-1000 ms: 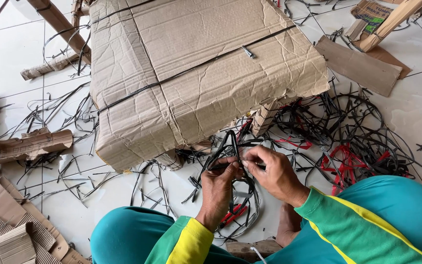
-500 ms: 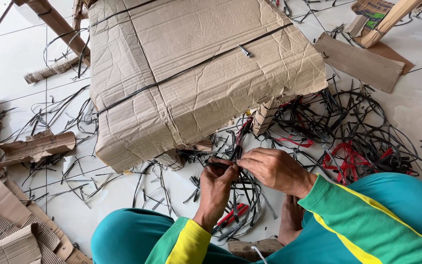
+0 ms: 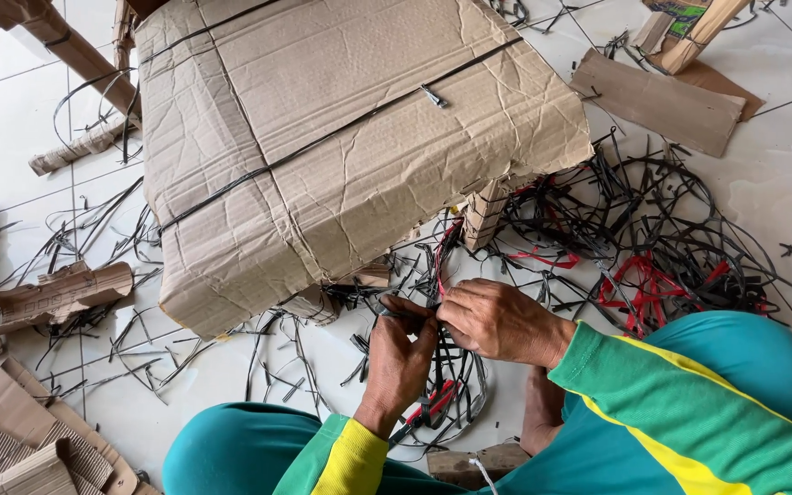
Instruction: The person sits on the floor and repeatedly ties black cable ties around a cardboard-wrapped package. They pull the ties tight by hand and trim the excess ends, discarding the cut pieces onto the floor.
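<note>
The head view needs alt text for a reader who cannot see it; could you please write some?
A person's left hand and right hand pinch black plastic strapping together beside a large crumpled brown cardboard box bound with black straps. Tangled black and red strap offcuts and cardboard scraps litter the white tiled floor.

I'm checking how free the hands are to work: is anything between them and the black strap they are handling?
Nothing visible is. The left hand and right hand meet directly on the black strap, fingers pinched on it. The strapped cardboard box sits just beyond them, and loose strap offcuts lie on the tiled floor around.
</note>
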